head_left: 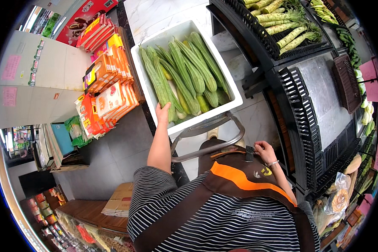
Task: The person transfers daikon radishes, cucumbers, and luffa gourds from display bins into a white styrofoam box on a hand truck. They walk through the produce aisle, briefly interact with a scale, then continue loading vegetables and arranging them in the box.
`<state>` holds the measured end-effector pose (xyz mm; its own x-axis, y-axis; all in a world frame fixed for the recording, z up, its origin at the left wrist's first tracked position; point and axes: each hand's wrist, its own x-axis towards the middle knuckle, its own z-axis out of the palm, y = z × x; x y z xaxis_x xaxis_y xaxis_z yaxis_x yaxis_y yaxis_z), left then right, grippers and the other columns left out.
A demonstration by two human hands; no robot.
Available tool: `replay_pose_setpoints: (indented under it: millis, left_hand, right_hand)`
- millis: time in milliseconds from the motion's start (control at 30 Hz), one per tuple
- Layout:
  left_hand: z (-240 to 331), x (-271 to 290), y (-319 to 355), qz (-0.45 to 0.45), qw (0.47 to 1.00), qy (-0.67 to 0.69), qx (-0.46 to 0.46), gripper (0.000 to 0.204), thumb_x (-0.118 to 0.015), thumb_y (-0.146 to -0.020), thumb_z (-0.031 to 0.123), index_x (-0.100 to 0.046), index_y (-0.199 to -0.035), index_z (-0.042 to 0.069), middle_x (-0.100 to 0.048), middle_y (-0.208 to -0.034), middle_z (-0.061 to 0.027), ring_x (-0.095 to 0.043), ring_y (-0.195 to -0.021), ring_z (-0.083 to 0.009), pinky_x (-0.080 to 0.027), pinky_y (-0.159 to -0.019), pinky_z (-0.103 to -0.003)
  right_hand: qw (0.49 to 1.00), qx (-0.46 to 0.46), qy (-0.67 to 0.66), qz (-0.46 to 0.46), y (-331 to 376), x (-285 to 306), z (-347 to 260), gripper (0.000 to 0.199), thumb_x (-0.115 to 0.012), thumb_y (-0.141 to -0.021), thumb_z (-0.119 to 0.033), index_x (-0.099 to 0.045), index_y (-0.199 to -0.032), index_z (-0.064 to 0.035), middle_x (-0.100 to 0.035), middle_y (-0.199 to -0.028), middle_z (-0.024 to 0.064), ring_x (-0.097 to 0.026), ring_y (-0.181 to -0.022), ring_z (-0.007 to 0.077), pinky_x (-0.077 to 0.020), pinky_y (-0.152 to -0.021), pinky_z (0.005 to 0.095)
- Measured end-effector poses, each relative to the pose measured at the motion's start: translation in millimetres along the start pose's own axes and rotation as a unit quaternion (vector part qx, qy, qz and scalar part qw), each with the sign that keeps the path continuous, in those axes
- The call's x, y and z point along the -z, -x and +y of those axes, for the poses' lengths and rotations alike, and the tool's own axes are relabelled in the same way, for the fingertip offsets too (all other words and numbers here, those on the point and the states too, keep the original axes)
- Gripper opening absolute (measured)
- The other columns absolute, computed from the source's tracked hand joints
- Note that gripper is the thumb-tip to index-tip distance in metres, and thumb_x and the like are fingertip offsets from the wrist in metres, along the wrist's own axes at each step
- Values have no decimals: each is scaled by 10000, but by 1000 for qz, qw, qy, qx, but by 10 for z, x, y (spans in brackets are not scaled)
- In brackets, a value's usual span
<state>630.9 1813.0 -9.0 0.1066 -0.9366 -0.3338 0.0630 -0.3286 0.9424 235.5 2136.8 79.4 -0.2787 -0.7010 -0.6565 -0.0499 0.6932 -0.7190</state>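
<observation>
A white foam box in front of me is filled with long green ridged luffas. My left hand is closed over the box's left wall near its close corner, beside the end of a luffa. Between the box and my body rises a curved grey metal trolley handle, which neither hand touches. My right hand hangs apart from the box at the right side of my dark apron. Its fingers are curled near a black clip; whatever they hold, if anything, is hidden.
On my right stands a black produce rack with crates of stem lettuce. Stacked orange and red packets line the left, near a white cabinet. Flattened cardboard lies on a wooden ledge behind at left.
</observation>
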Motion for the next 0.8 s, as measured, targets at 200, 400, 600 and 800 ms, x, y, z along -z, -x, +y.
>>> replay_pose_setpoints:
  millis: [200,400,600,800]
  left_hand:
    - [53,-196,81,17,997,3,71,419,-669,-789,188,-558,-1160,29,-616,-1047,-62,-584,-909,-180,-451,-798,-309]
    - [100,-240,171,18,991,84,107,417,-648,-803,193,-538,-1179,52,-584,-1098,-72,-596,-907,-200,-471,-781,-328]
    - [87,-90,124,-10,997,26,70,452,-677,-781,174,-539,-1183,21,-596,-1106,-76,-574,-962,-210,-445,-831,-327]
    - [-227,-28,-69,80,950,-301,-8,596,-698,-742,212,-482,-1251,-10,-564,-1183,-181,-547,-1062,-304,-420,-906,-361]
  right_hand:
    - [999,-18,20,17,44,17,111,216,-564,-911,-152,-585,-1031,26,-604,-902,43,-591,-785,100,-502,-707,234]
    - [1000,-6,22,11,33,-72,116,219,-562,-912,-137,-579,-1040,40,-603,-904,57,-592,-776,109,-514,-722,251]
    - [999,11,4,35,-11,-102,192,271,-593,-868,-200,-617,-1018,24,-666,-862,108,-653,-759,146,-515,-693,278]
    - [999,8,-1,31,53,-102,124,273,-591,-874,-195,-610,-1031,26,-663,-857,102,-651,-761,141,-516,-691,275]
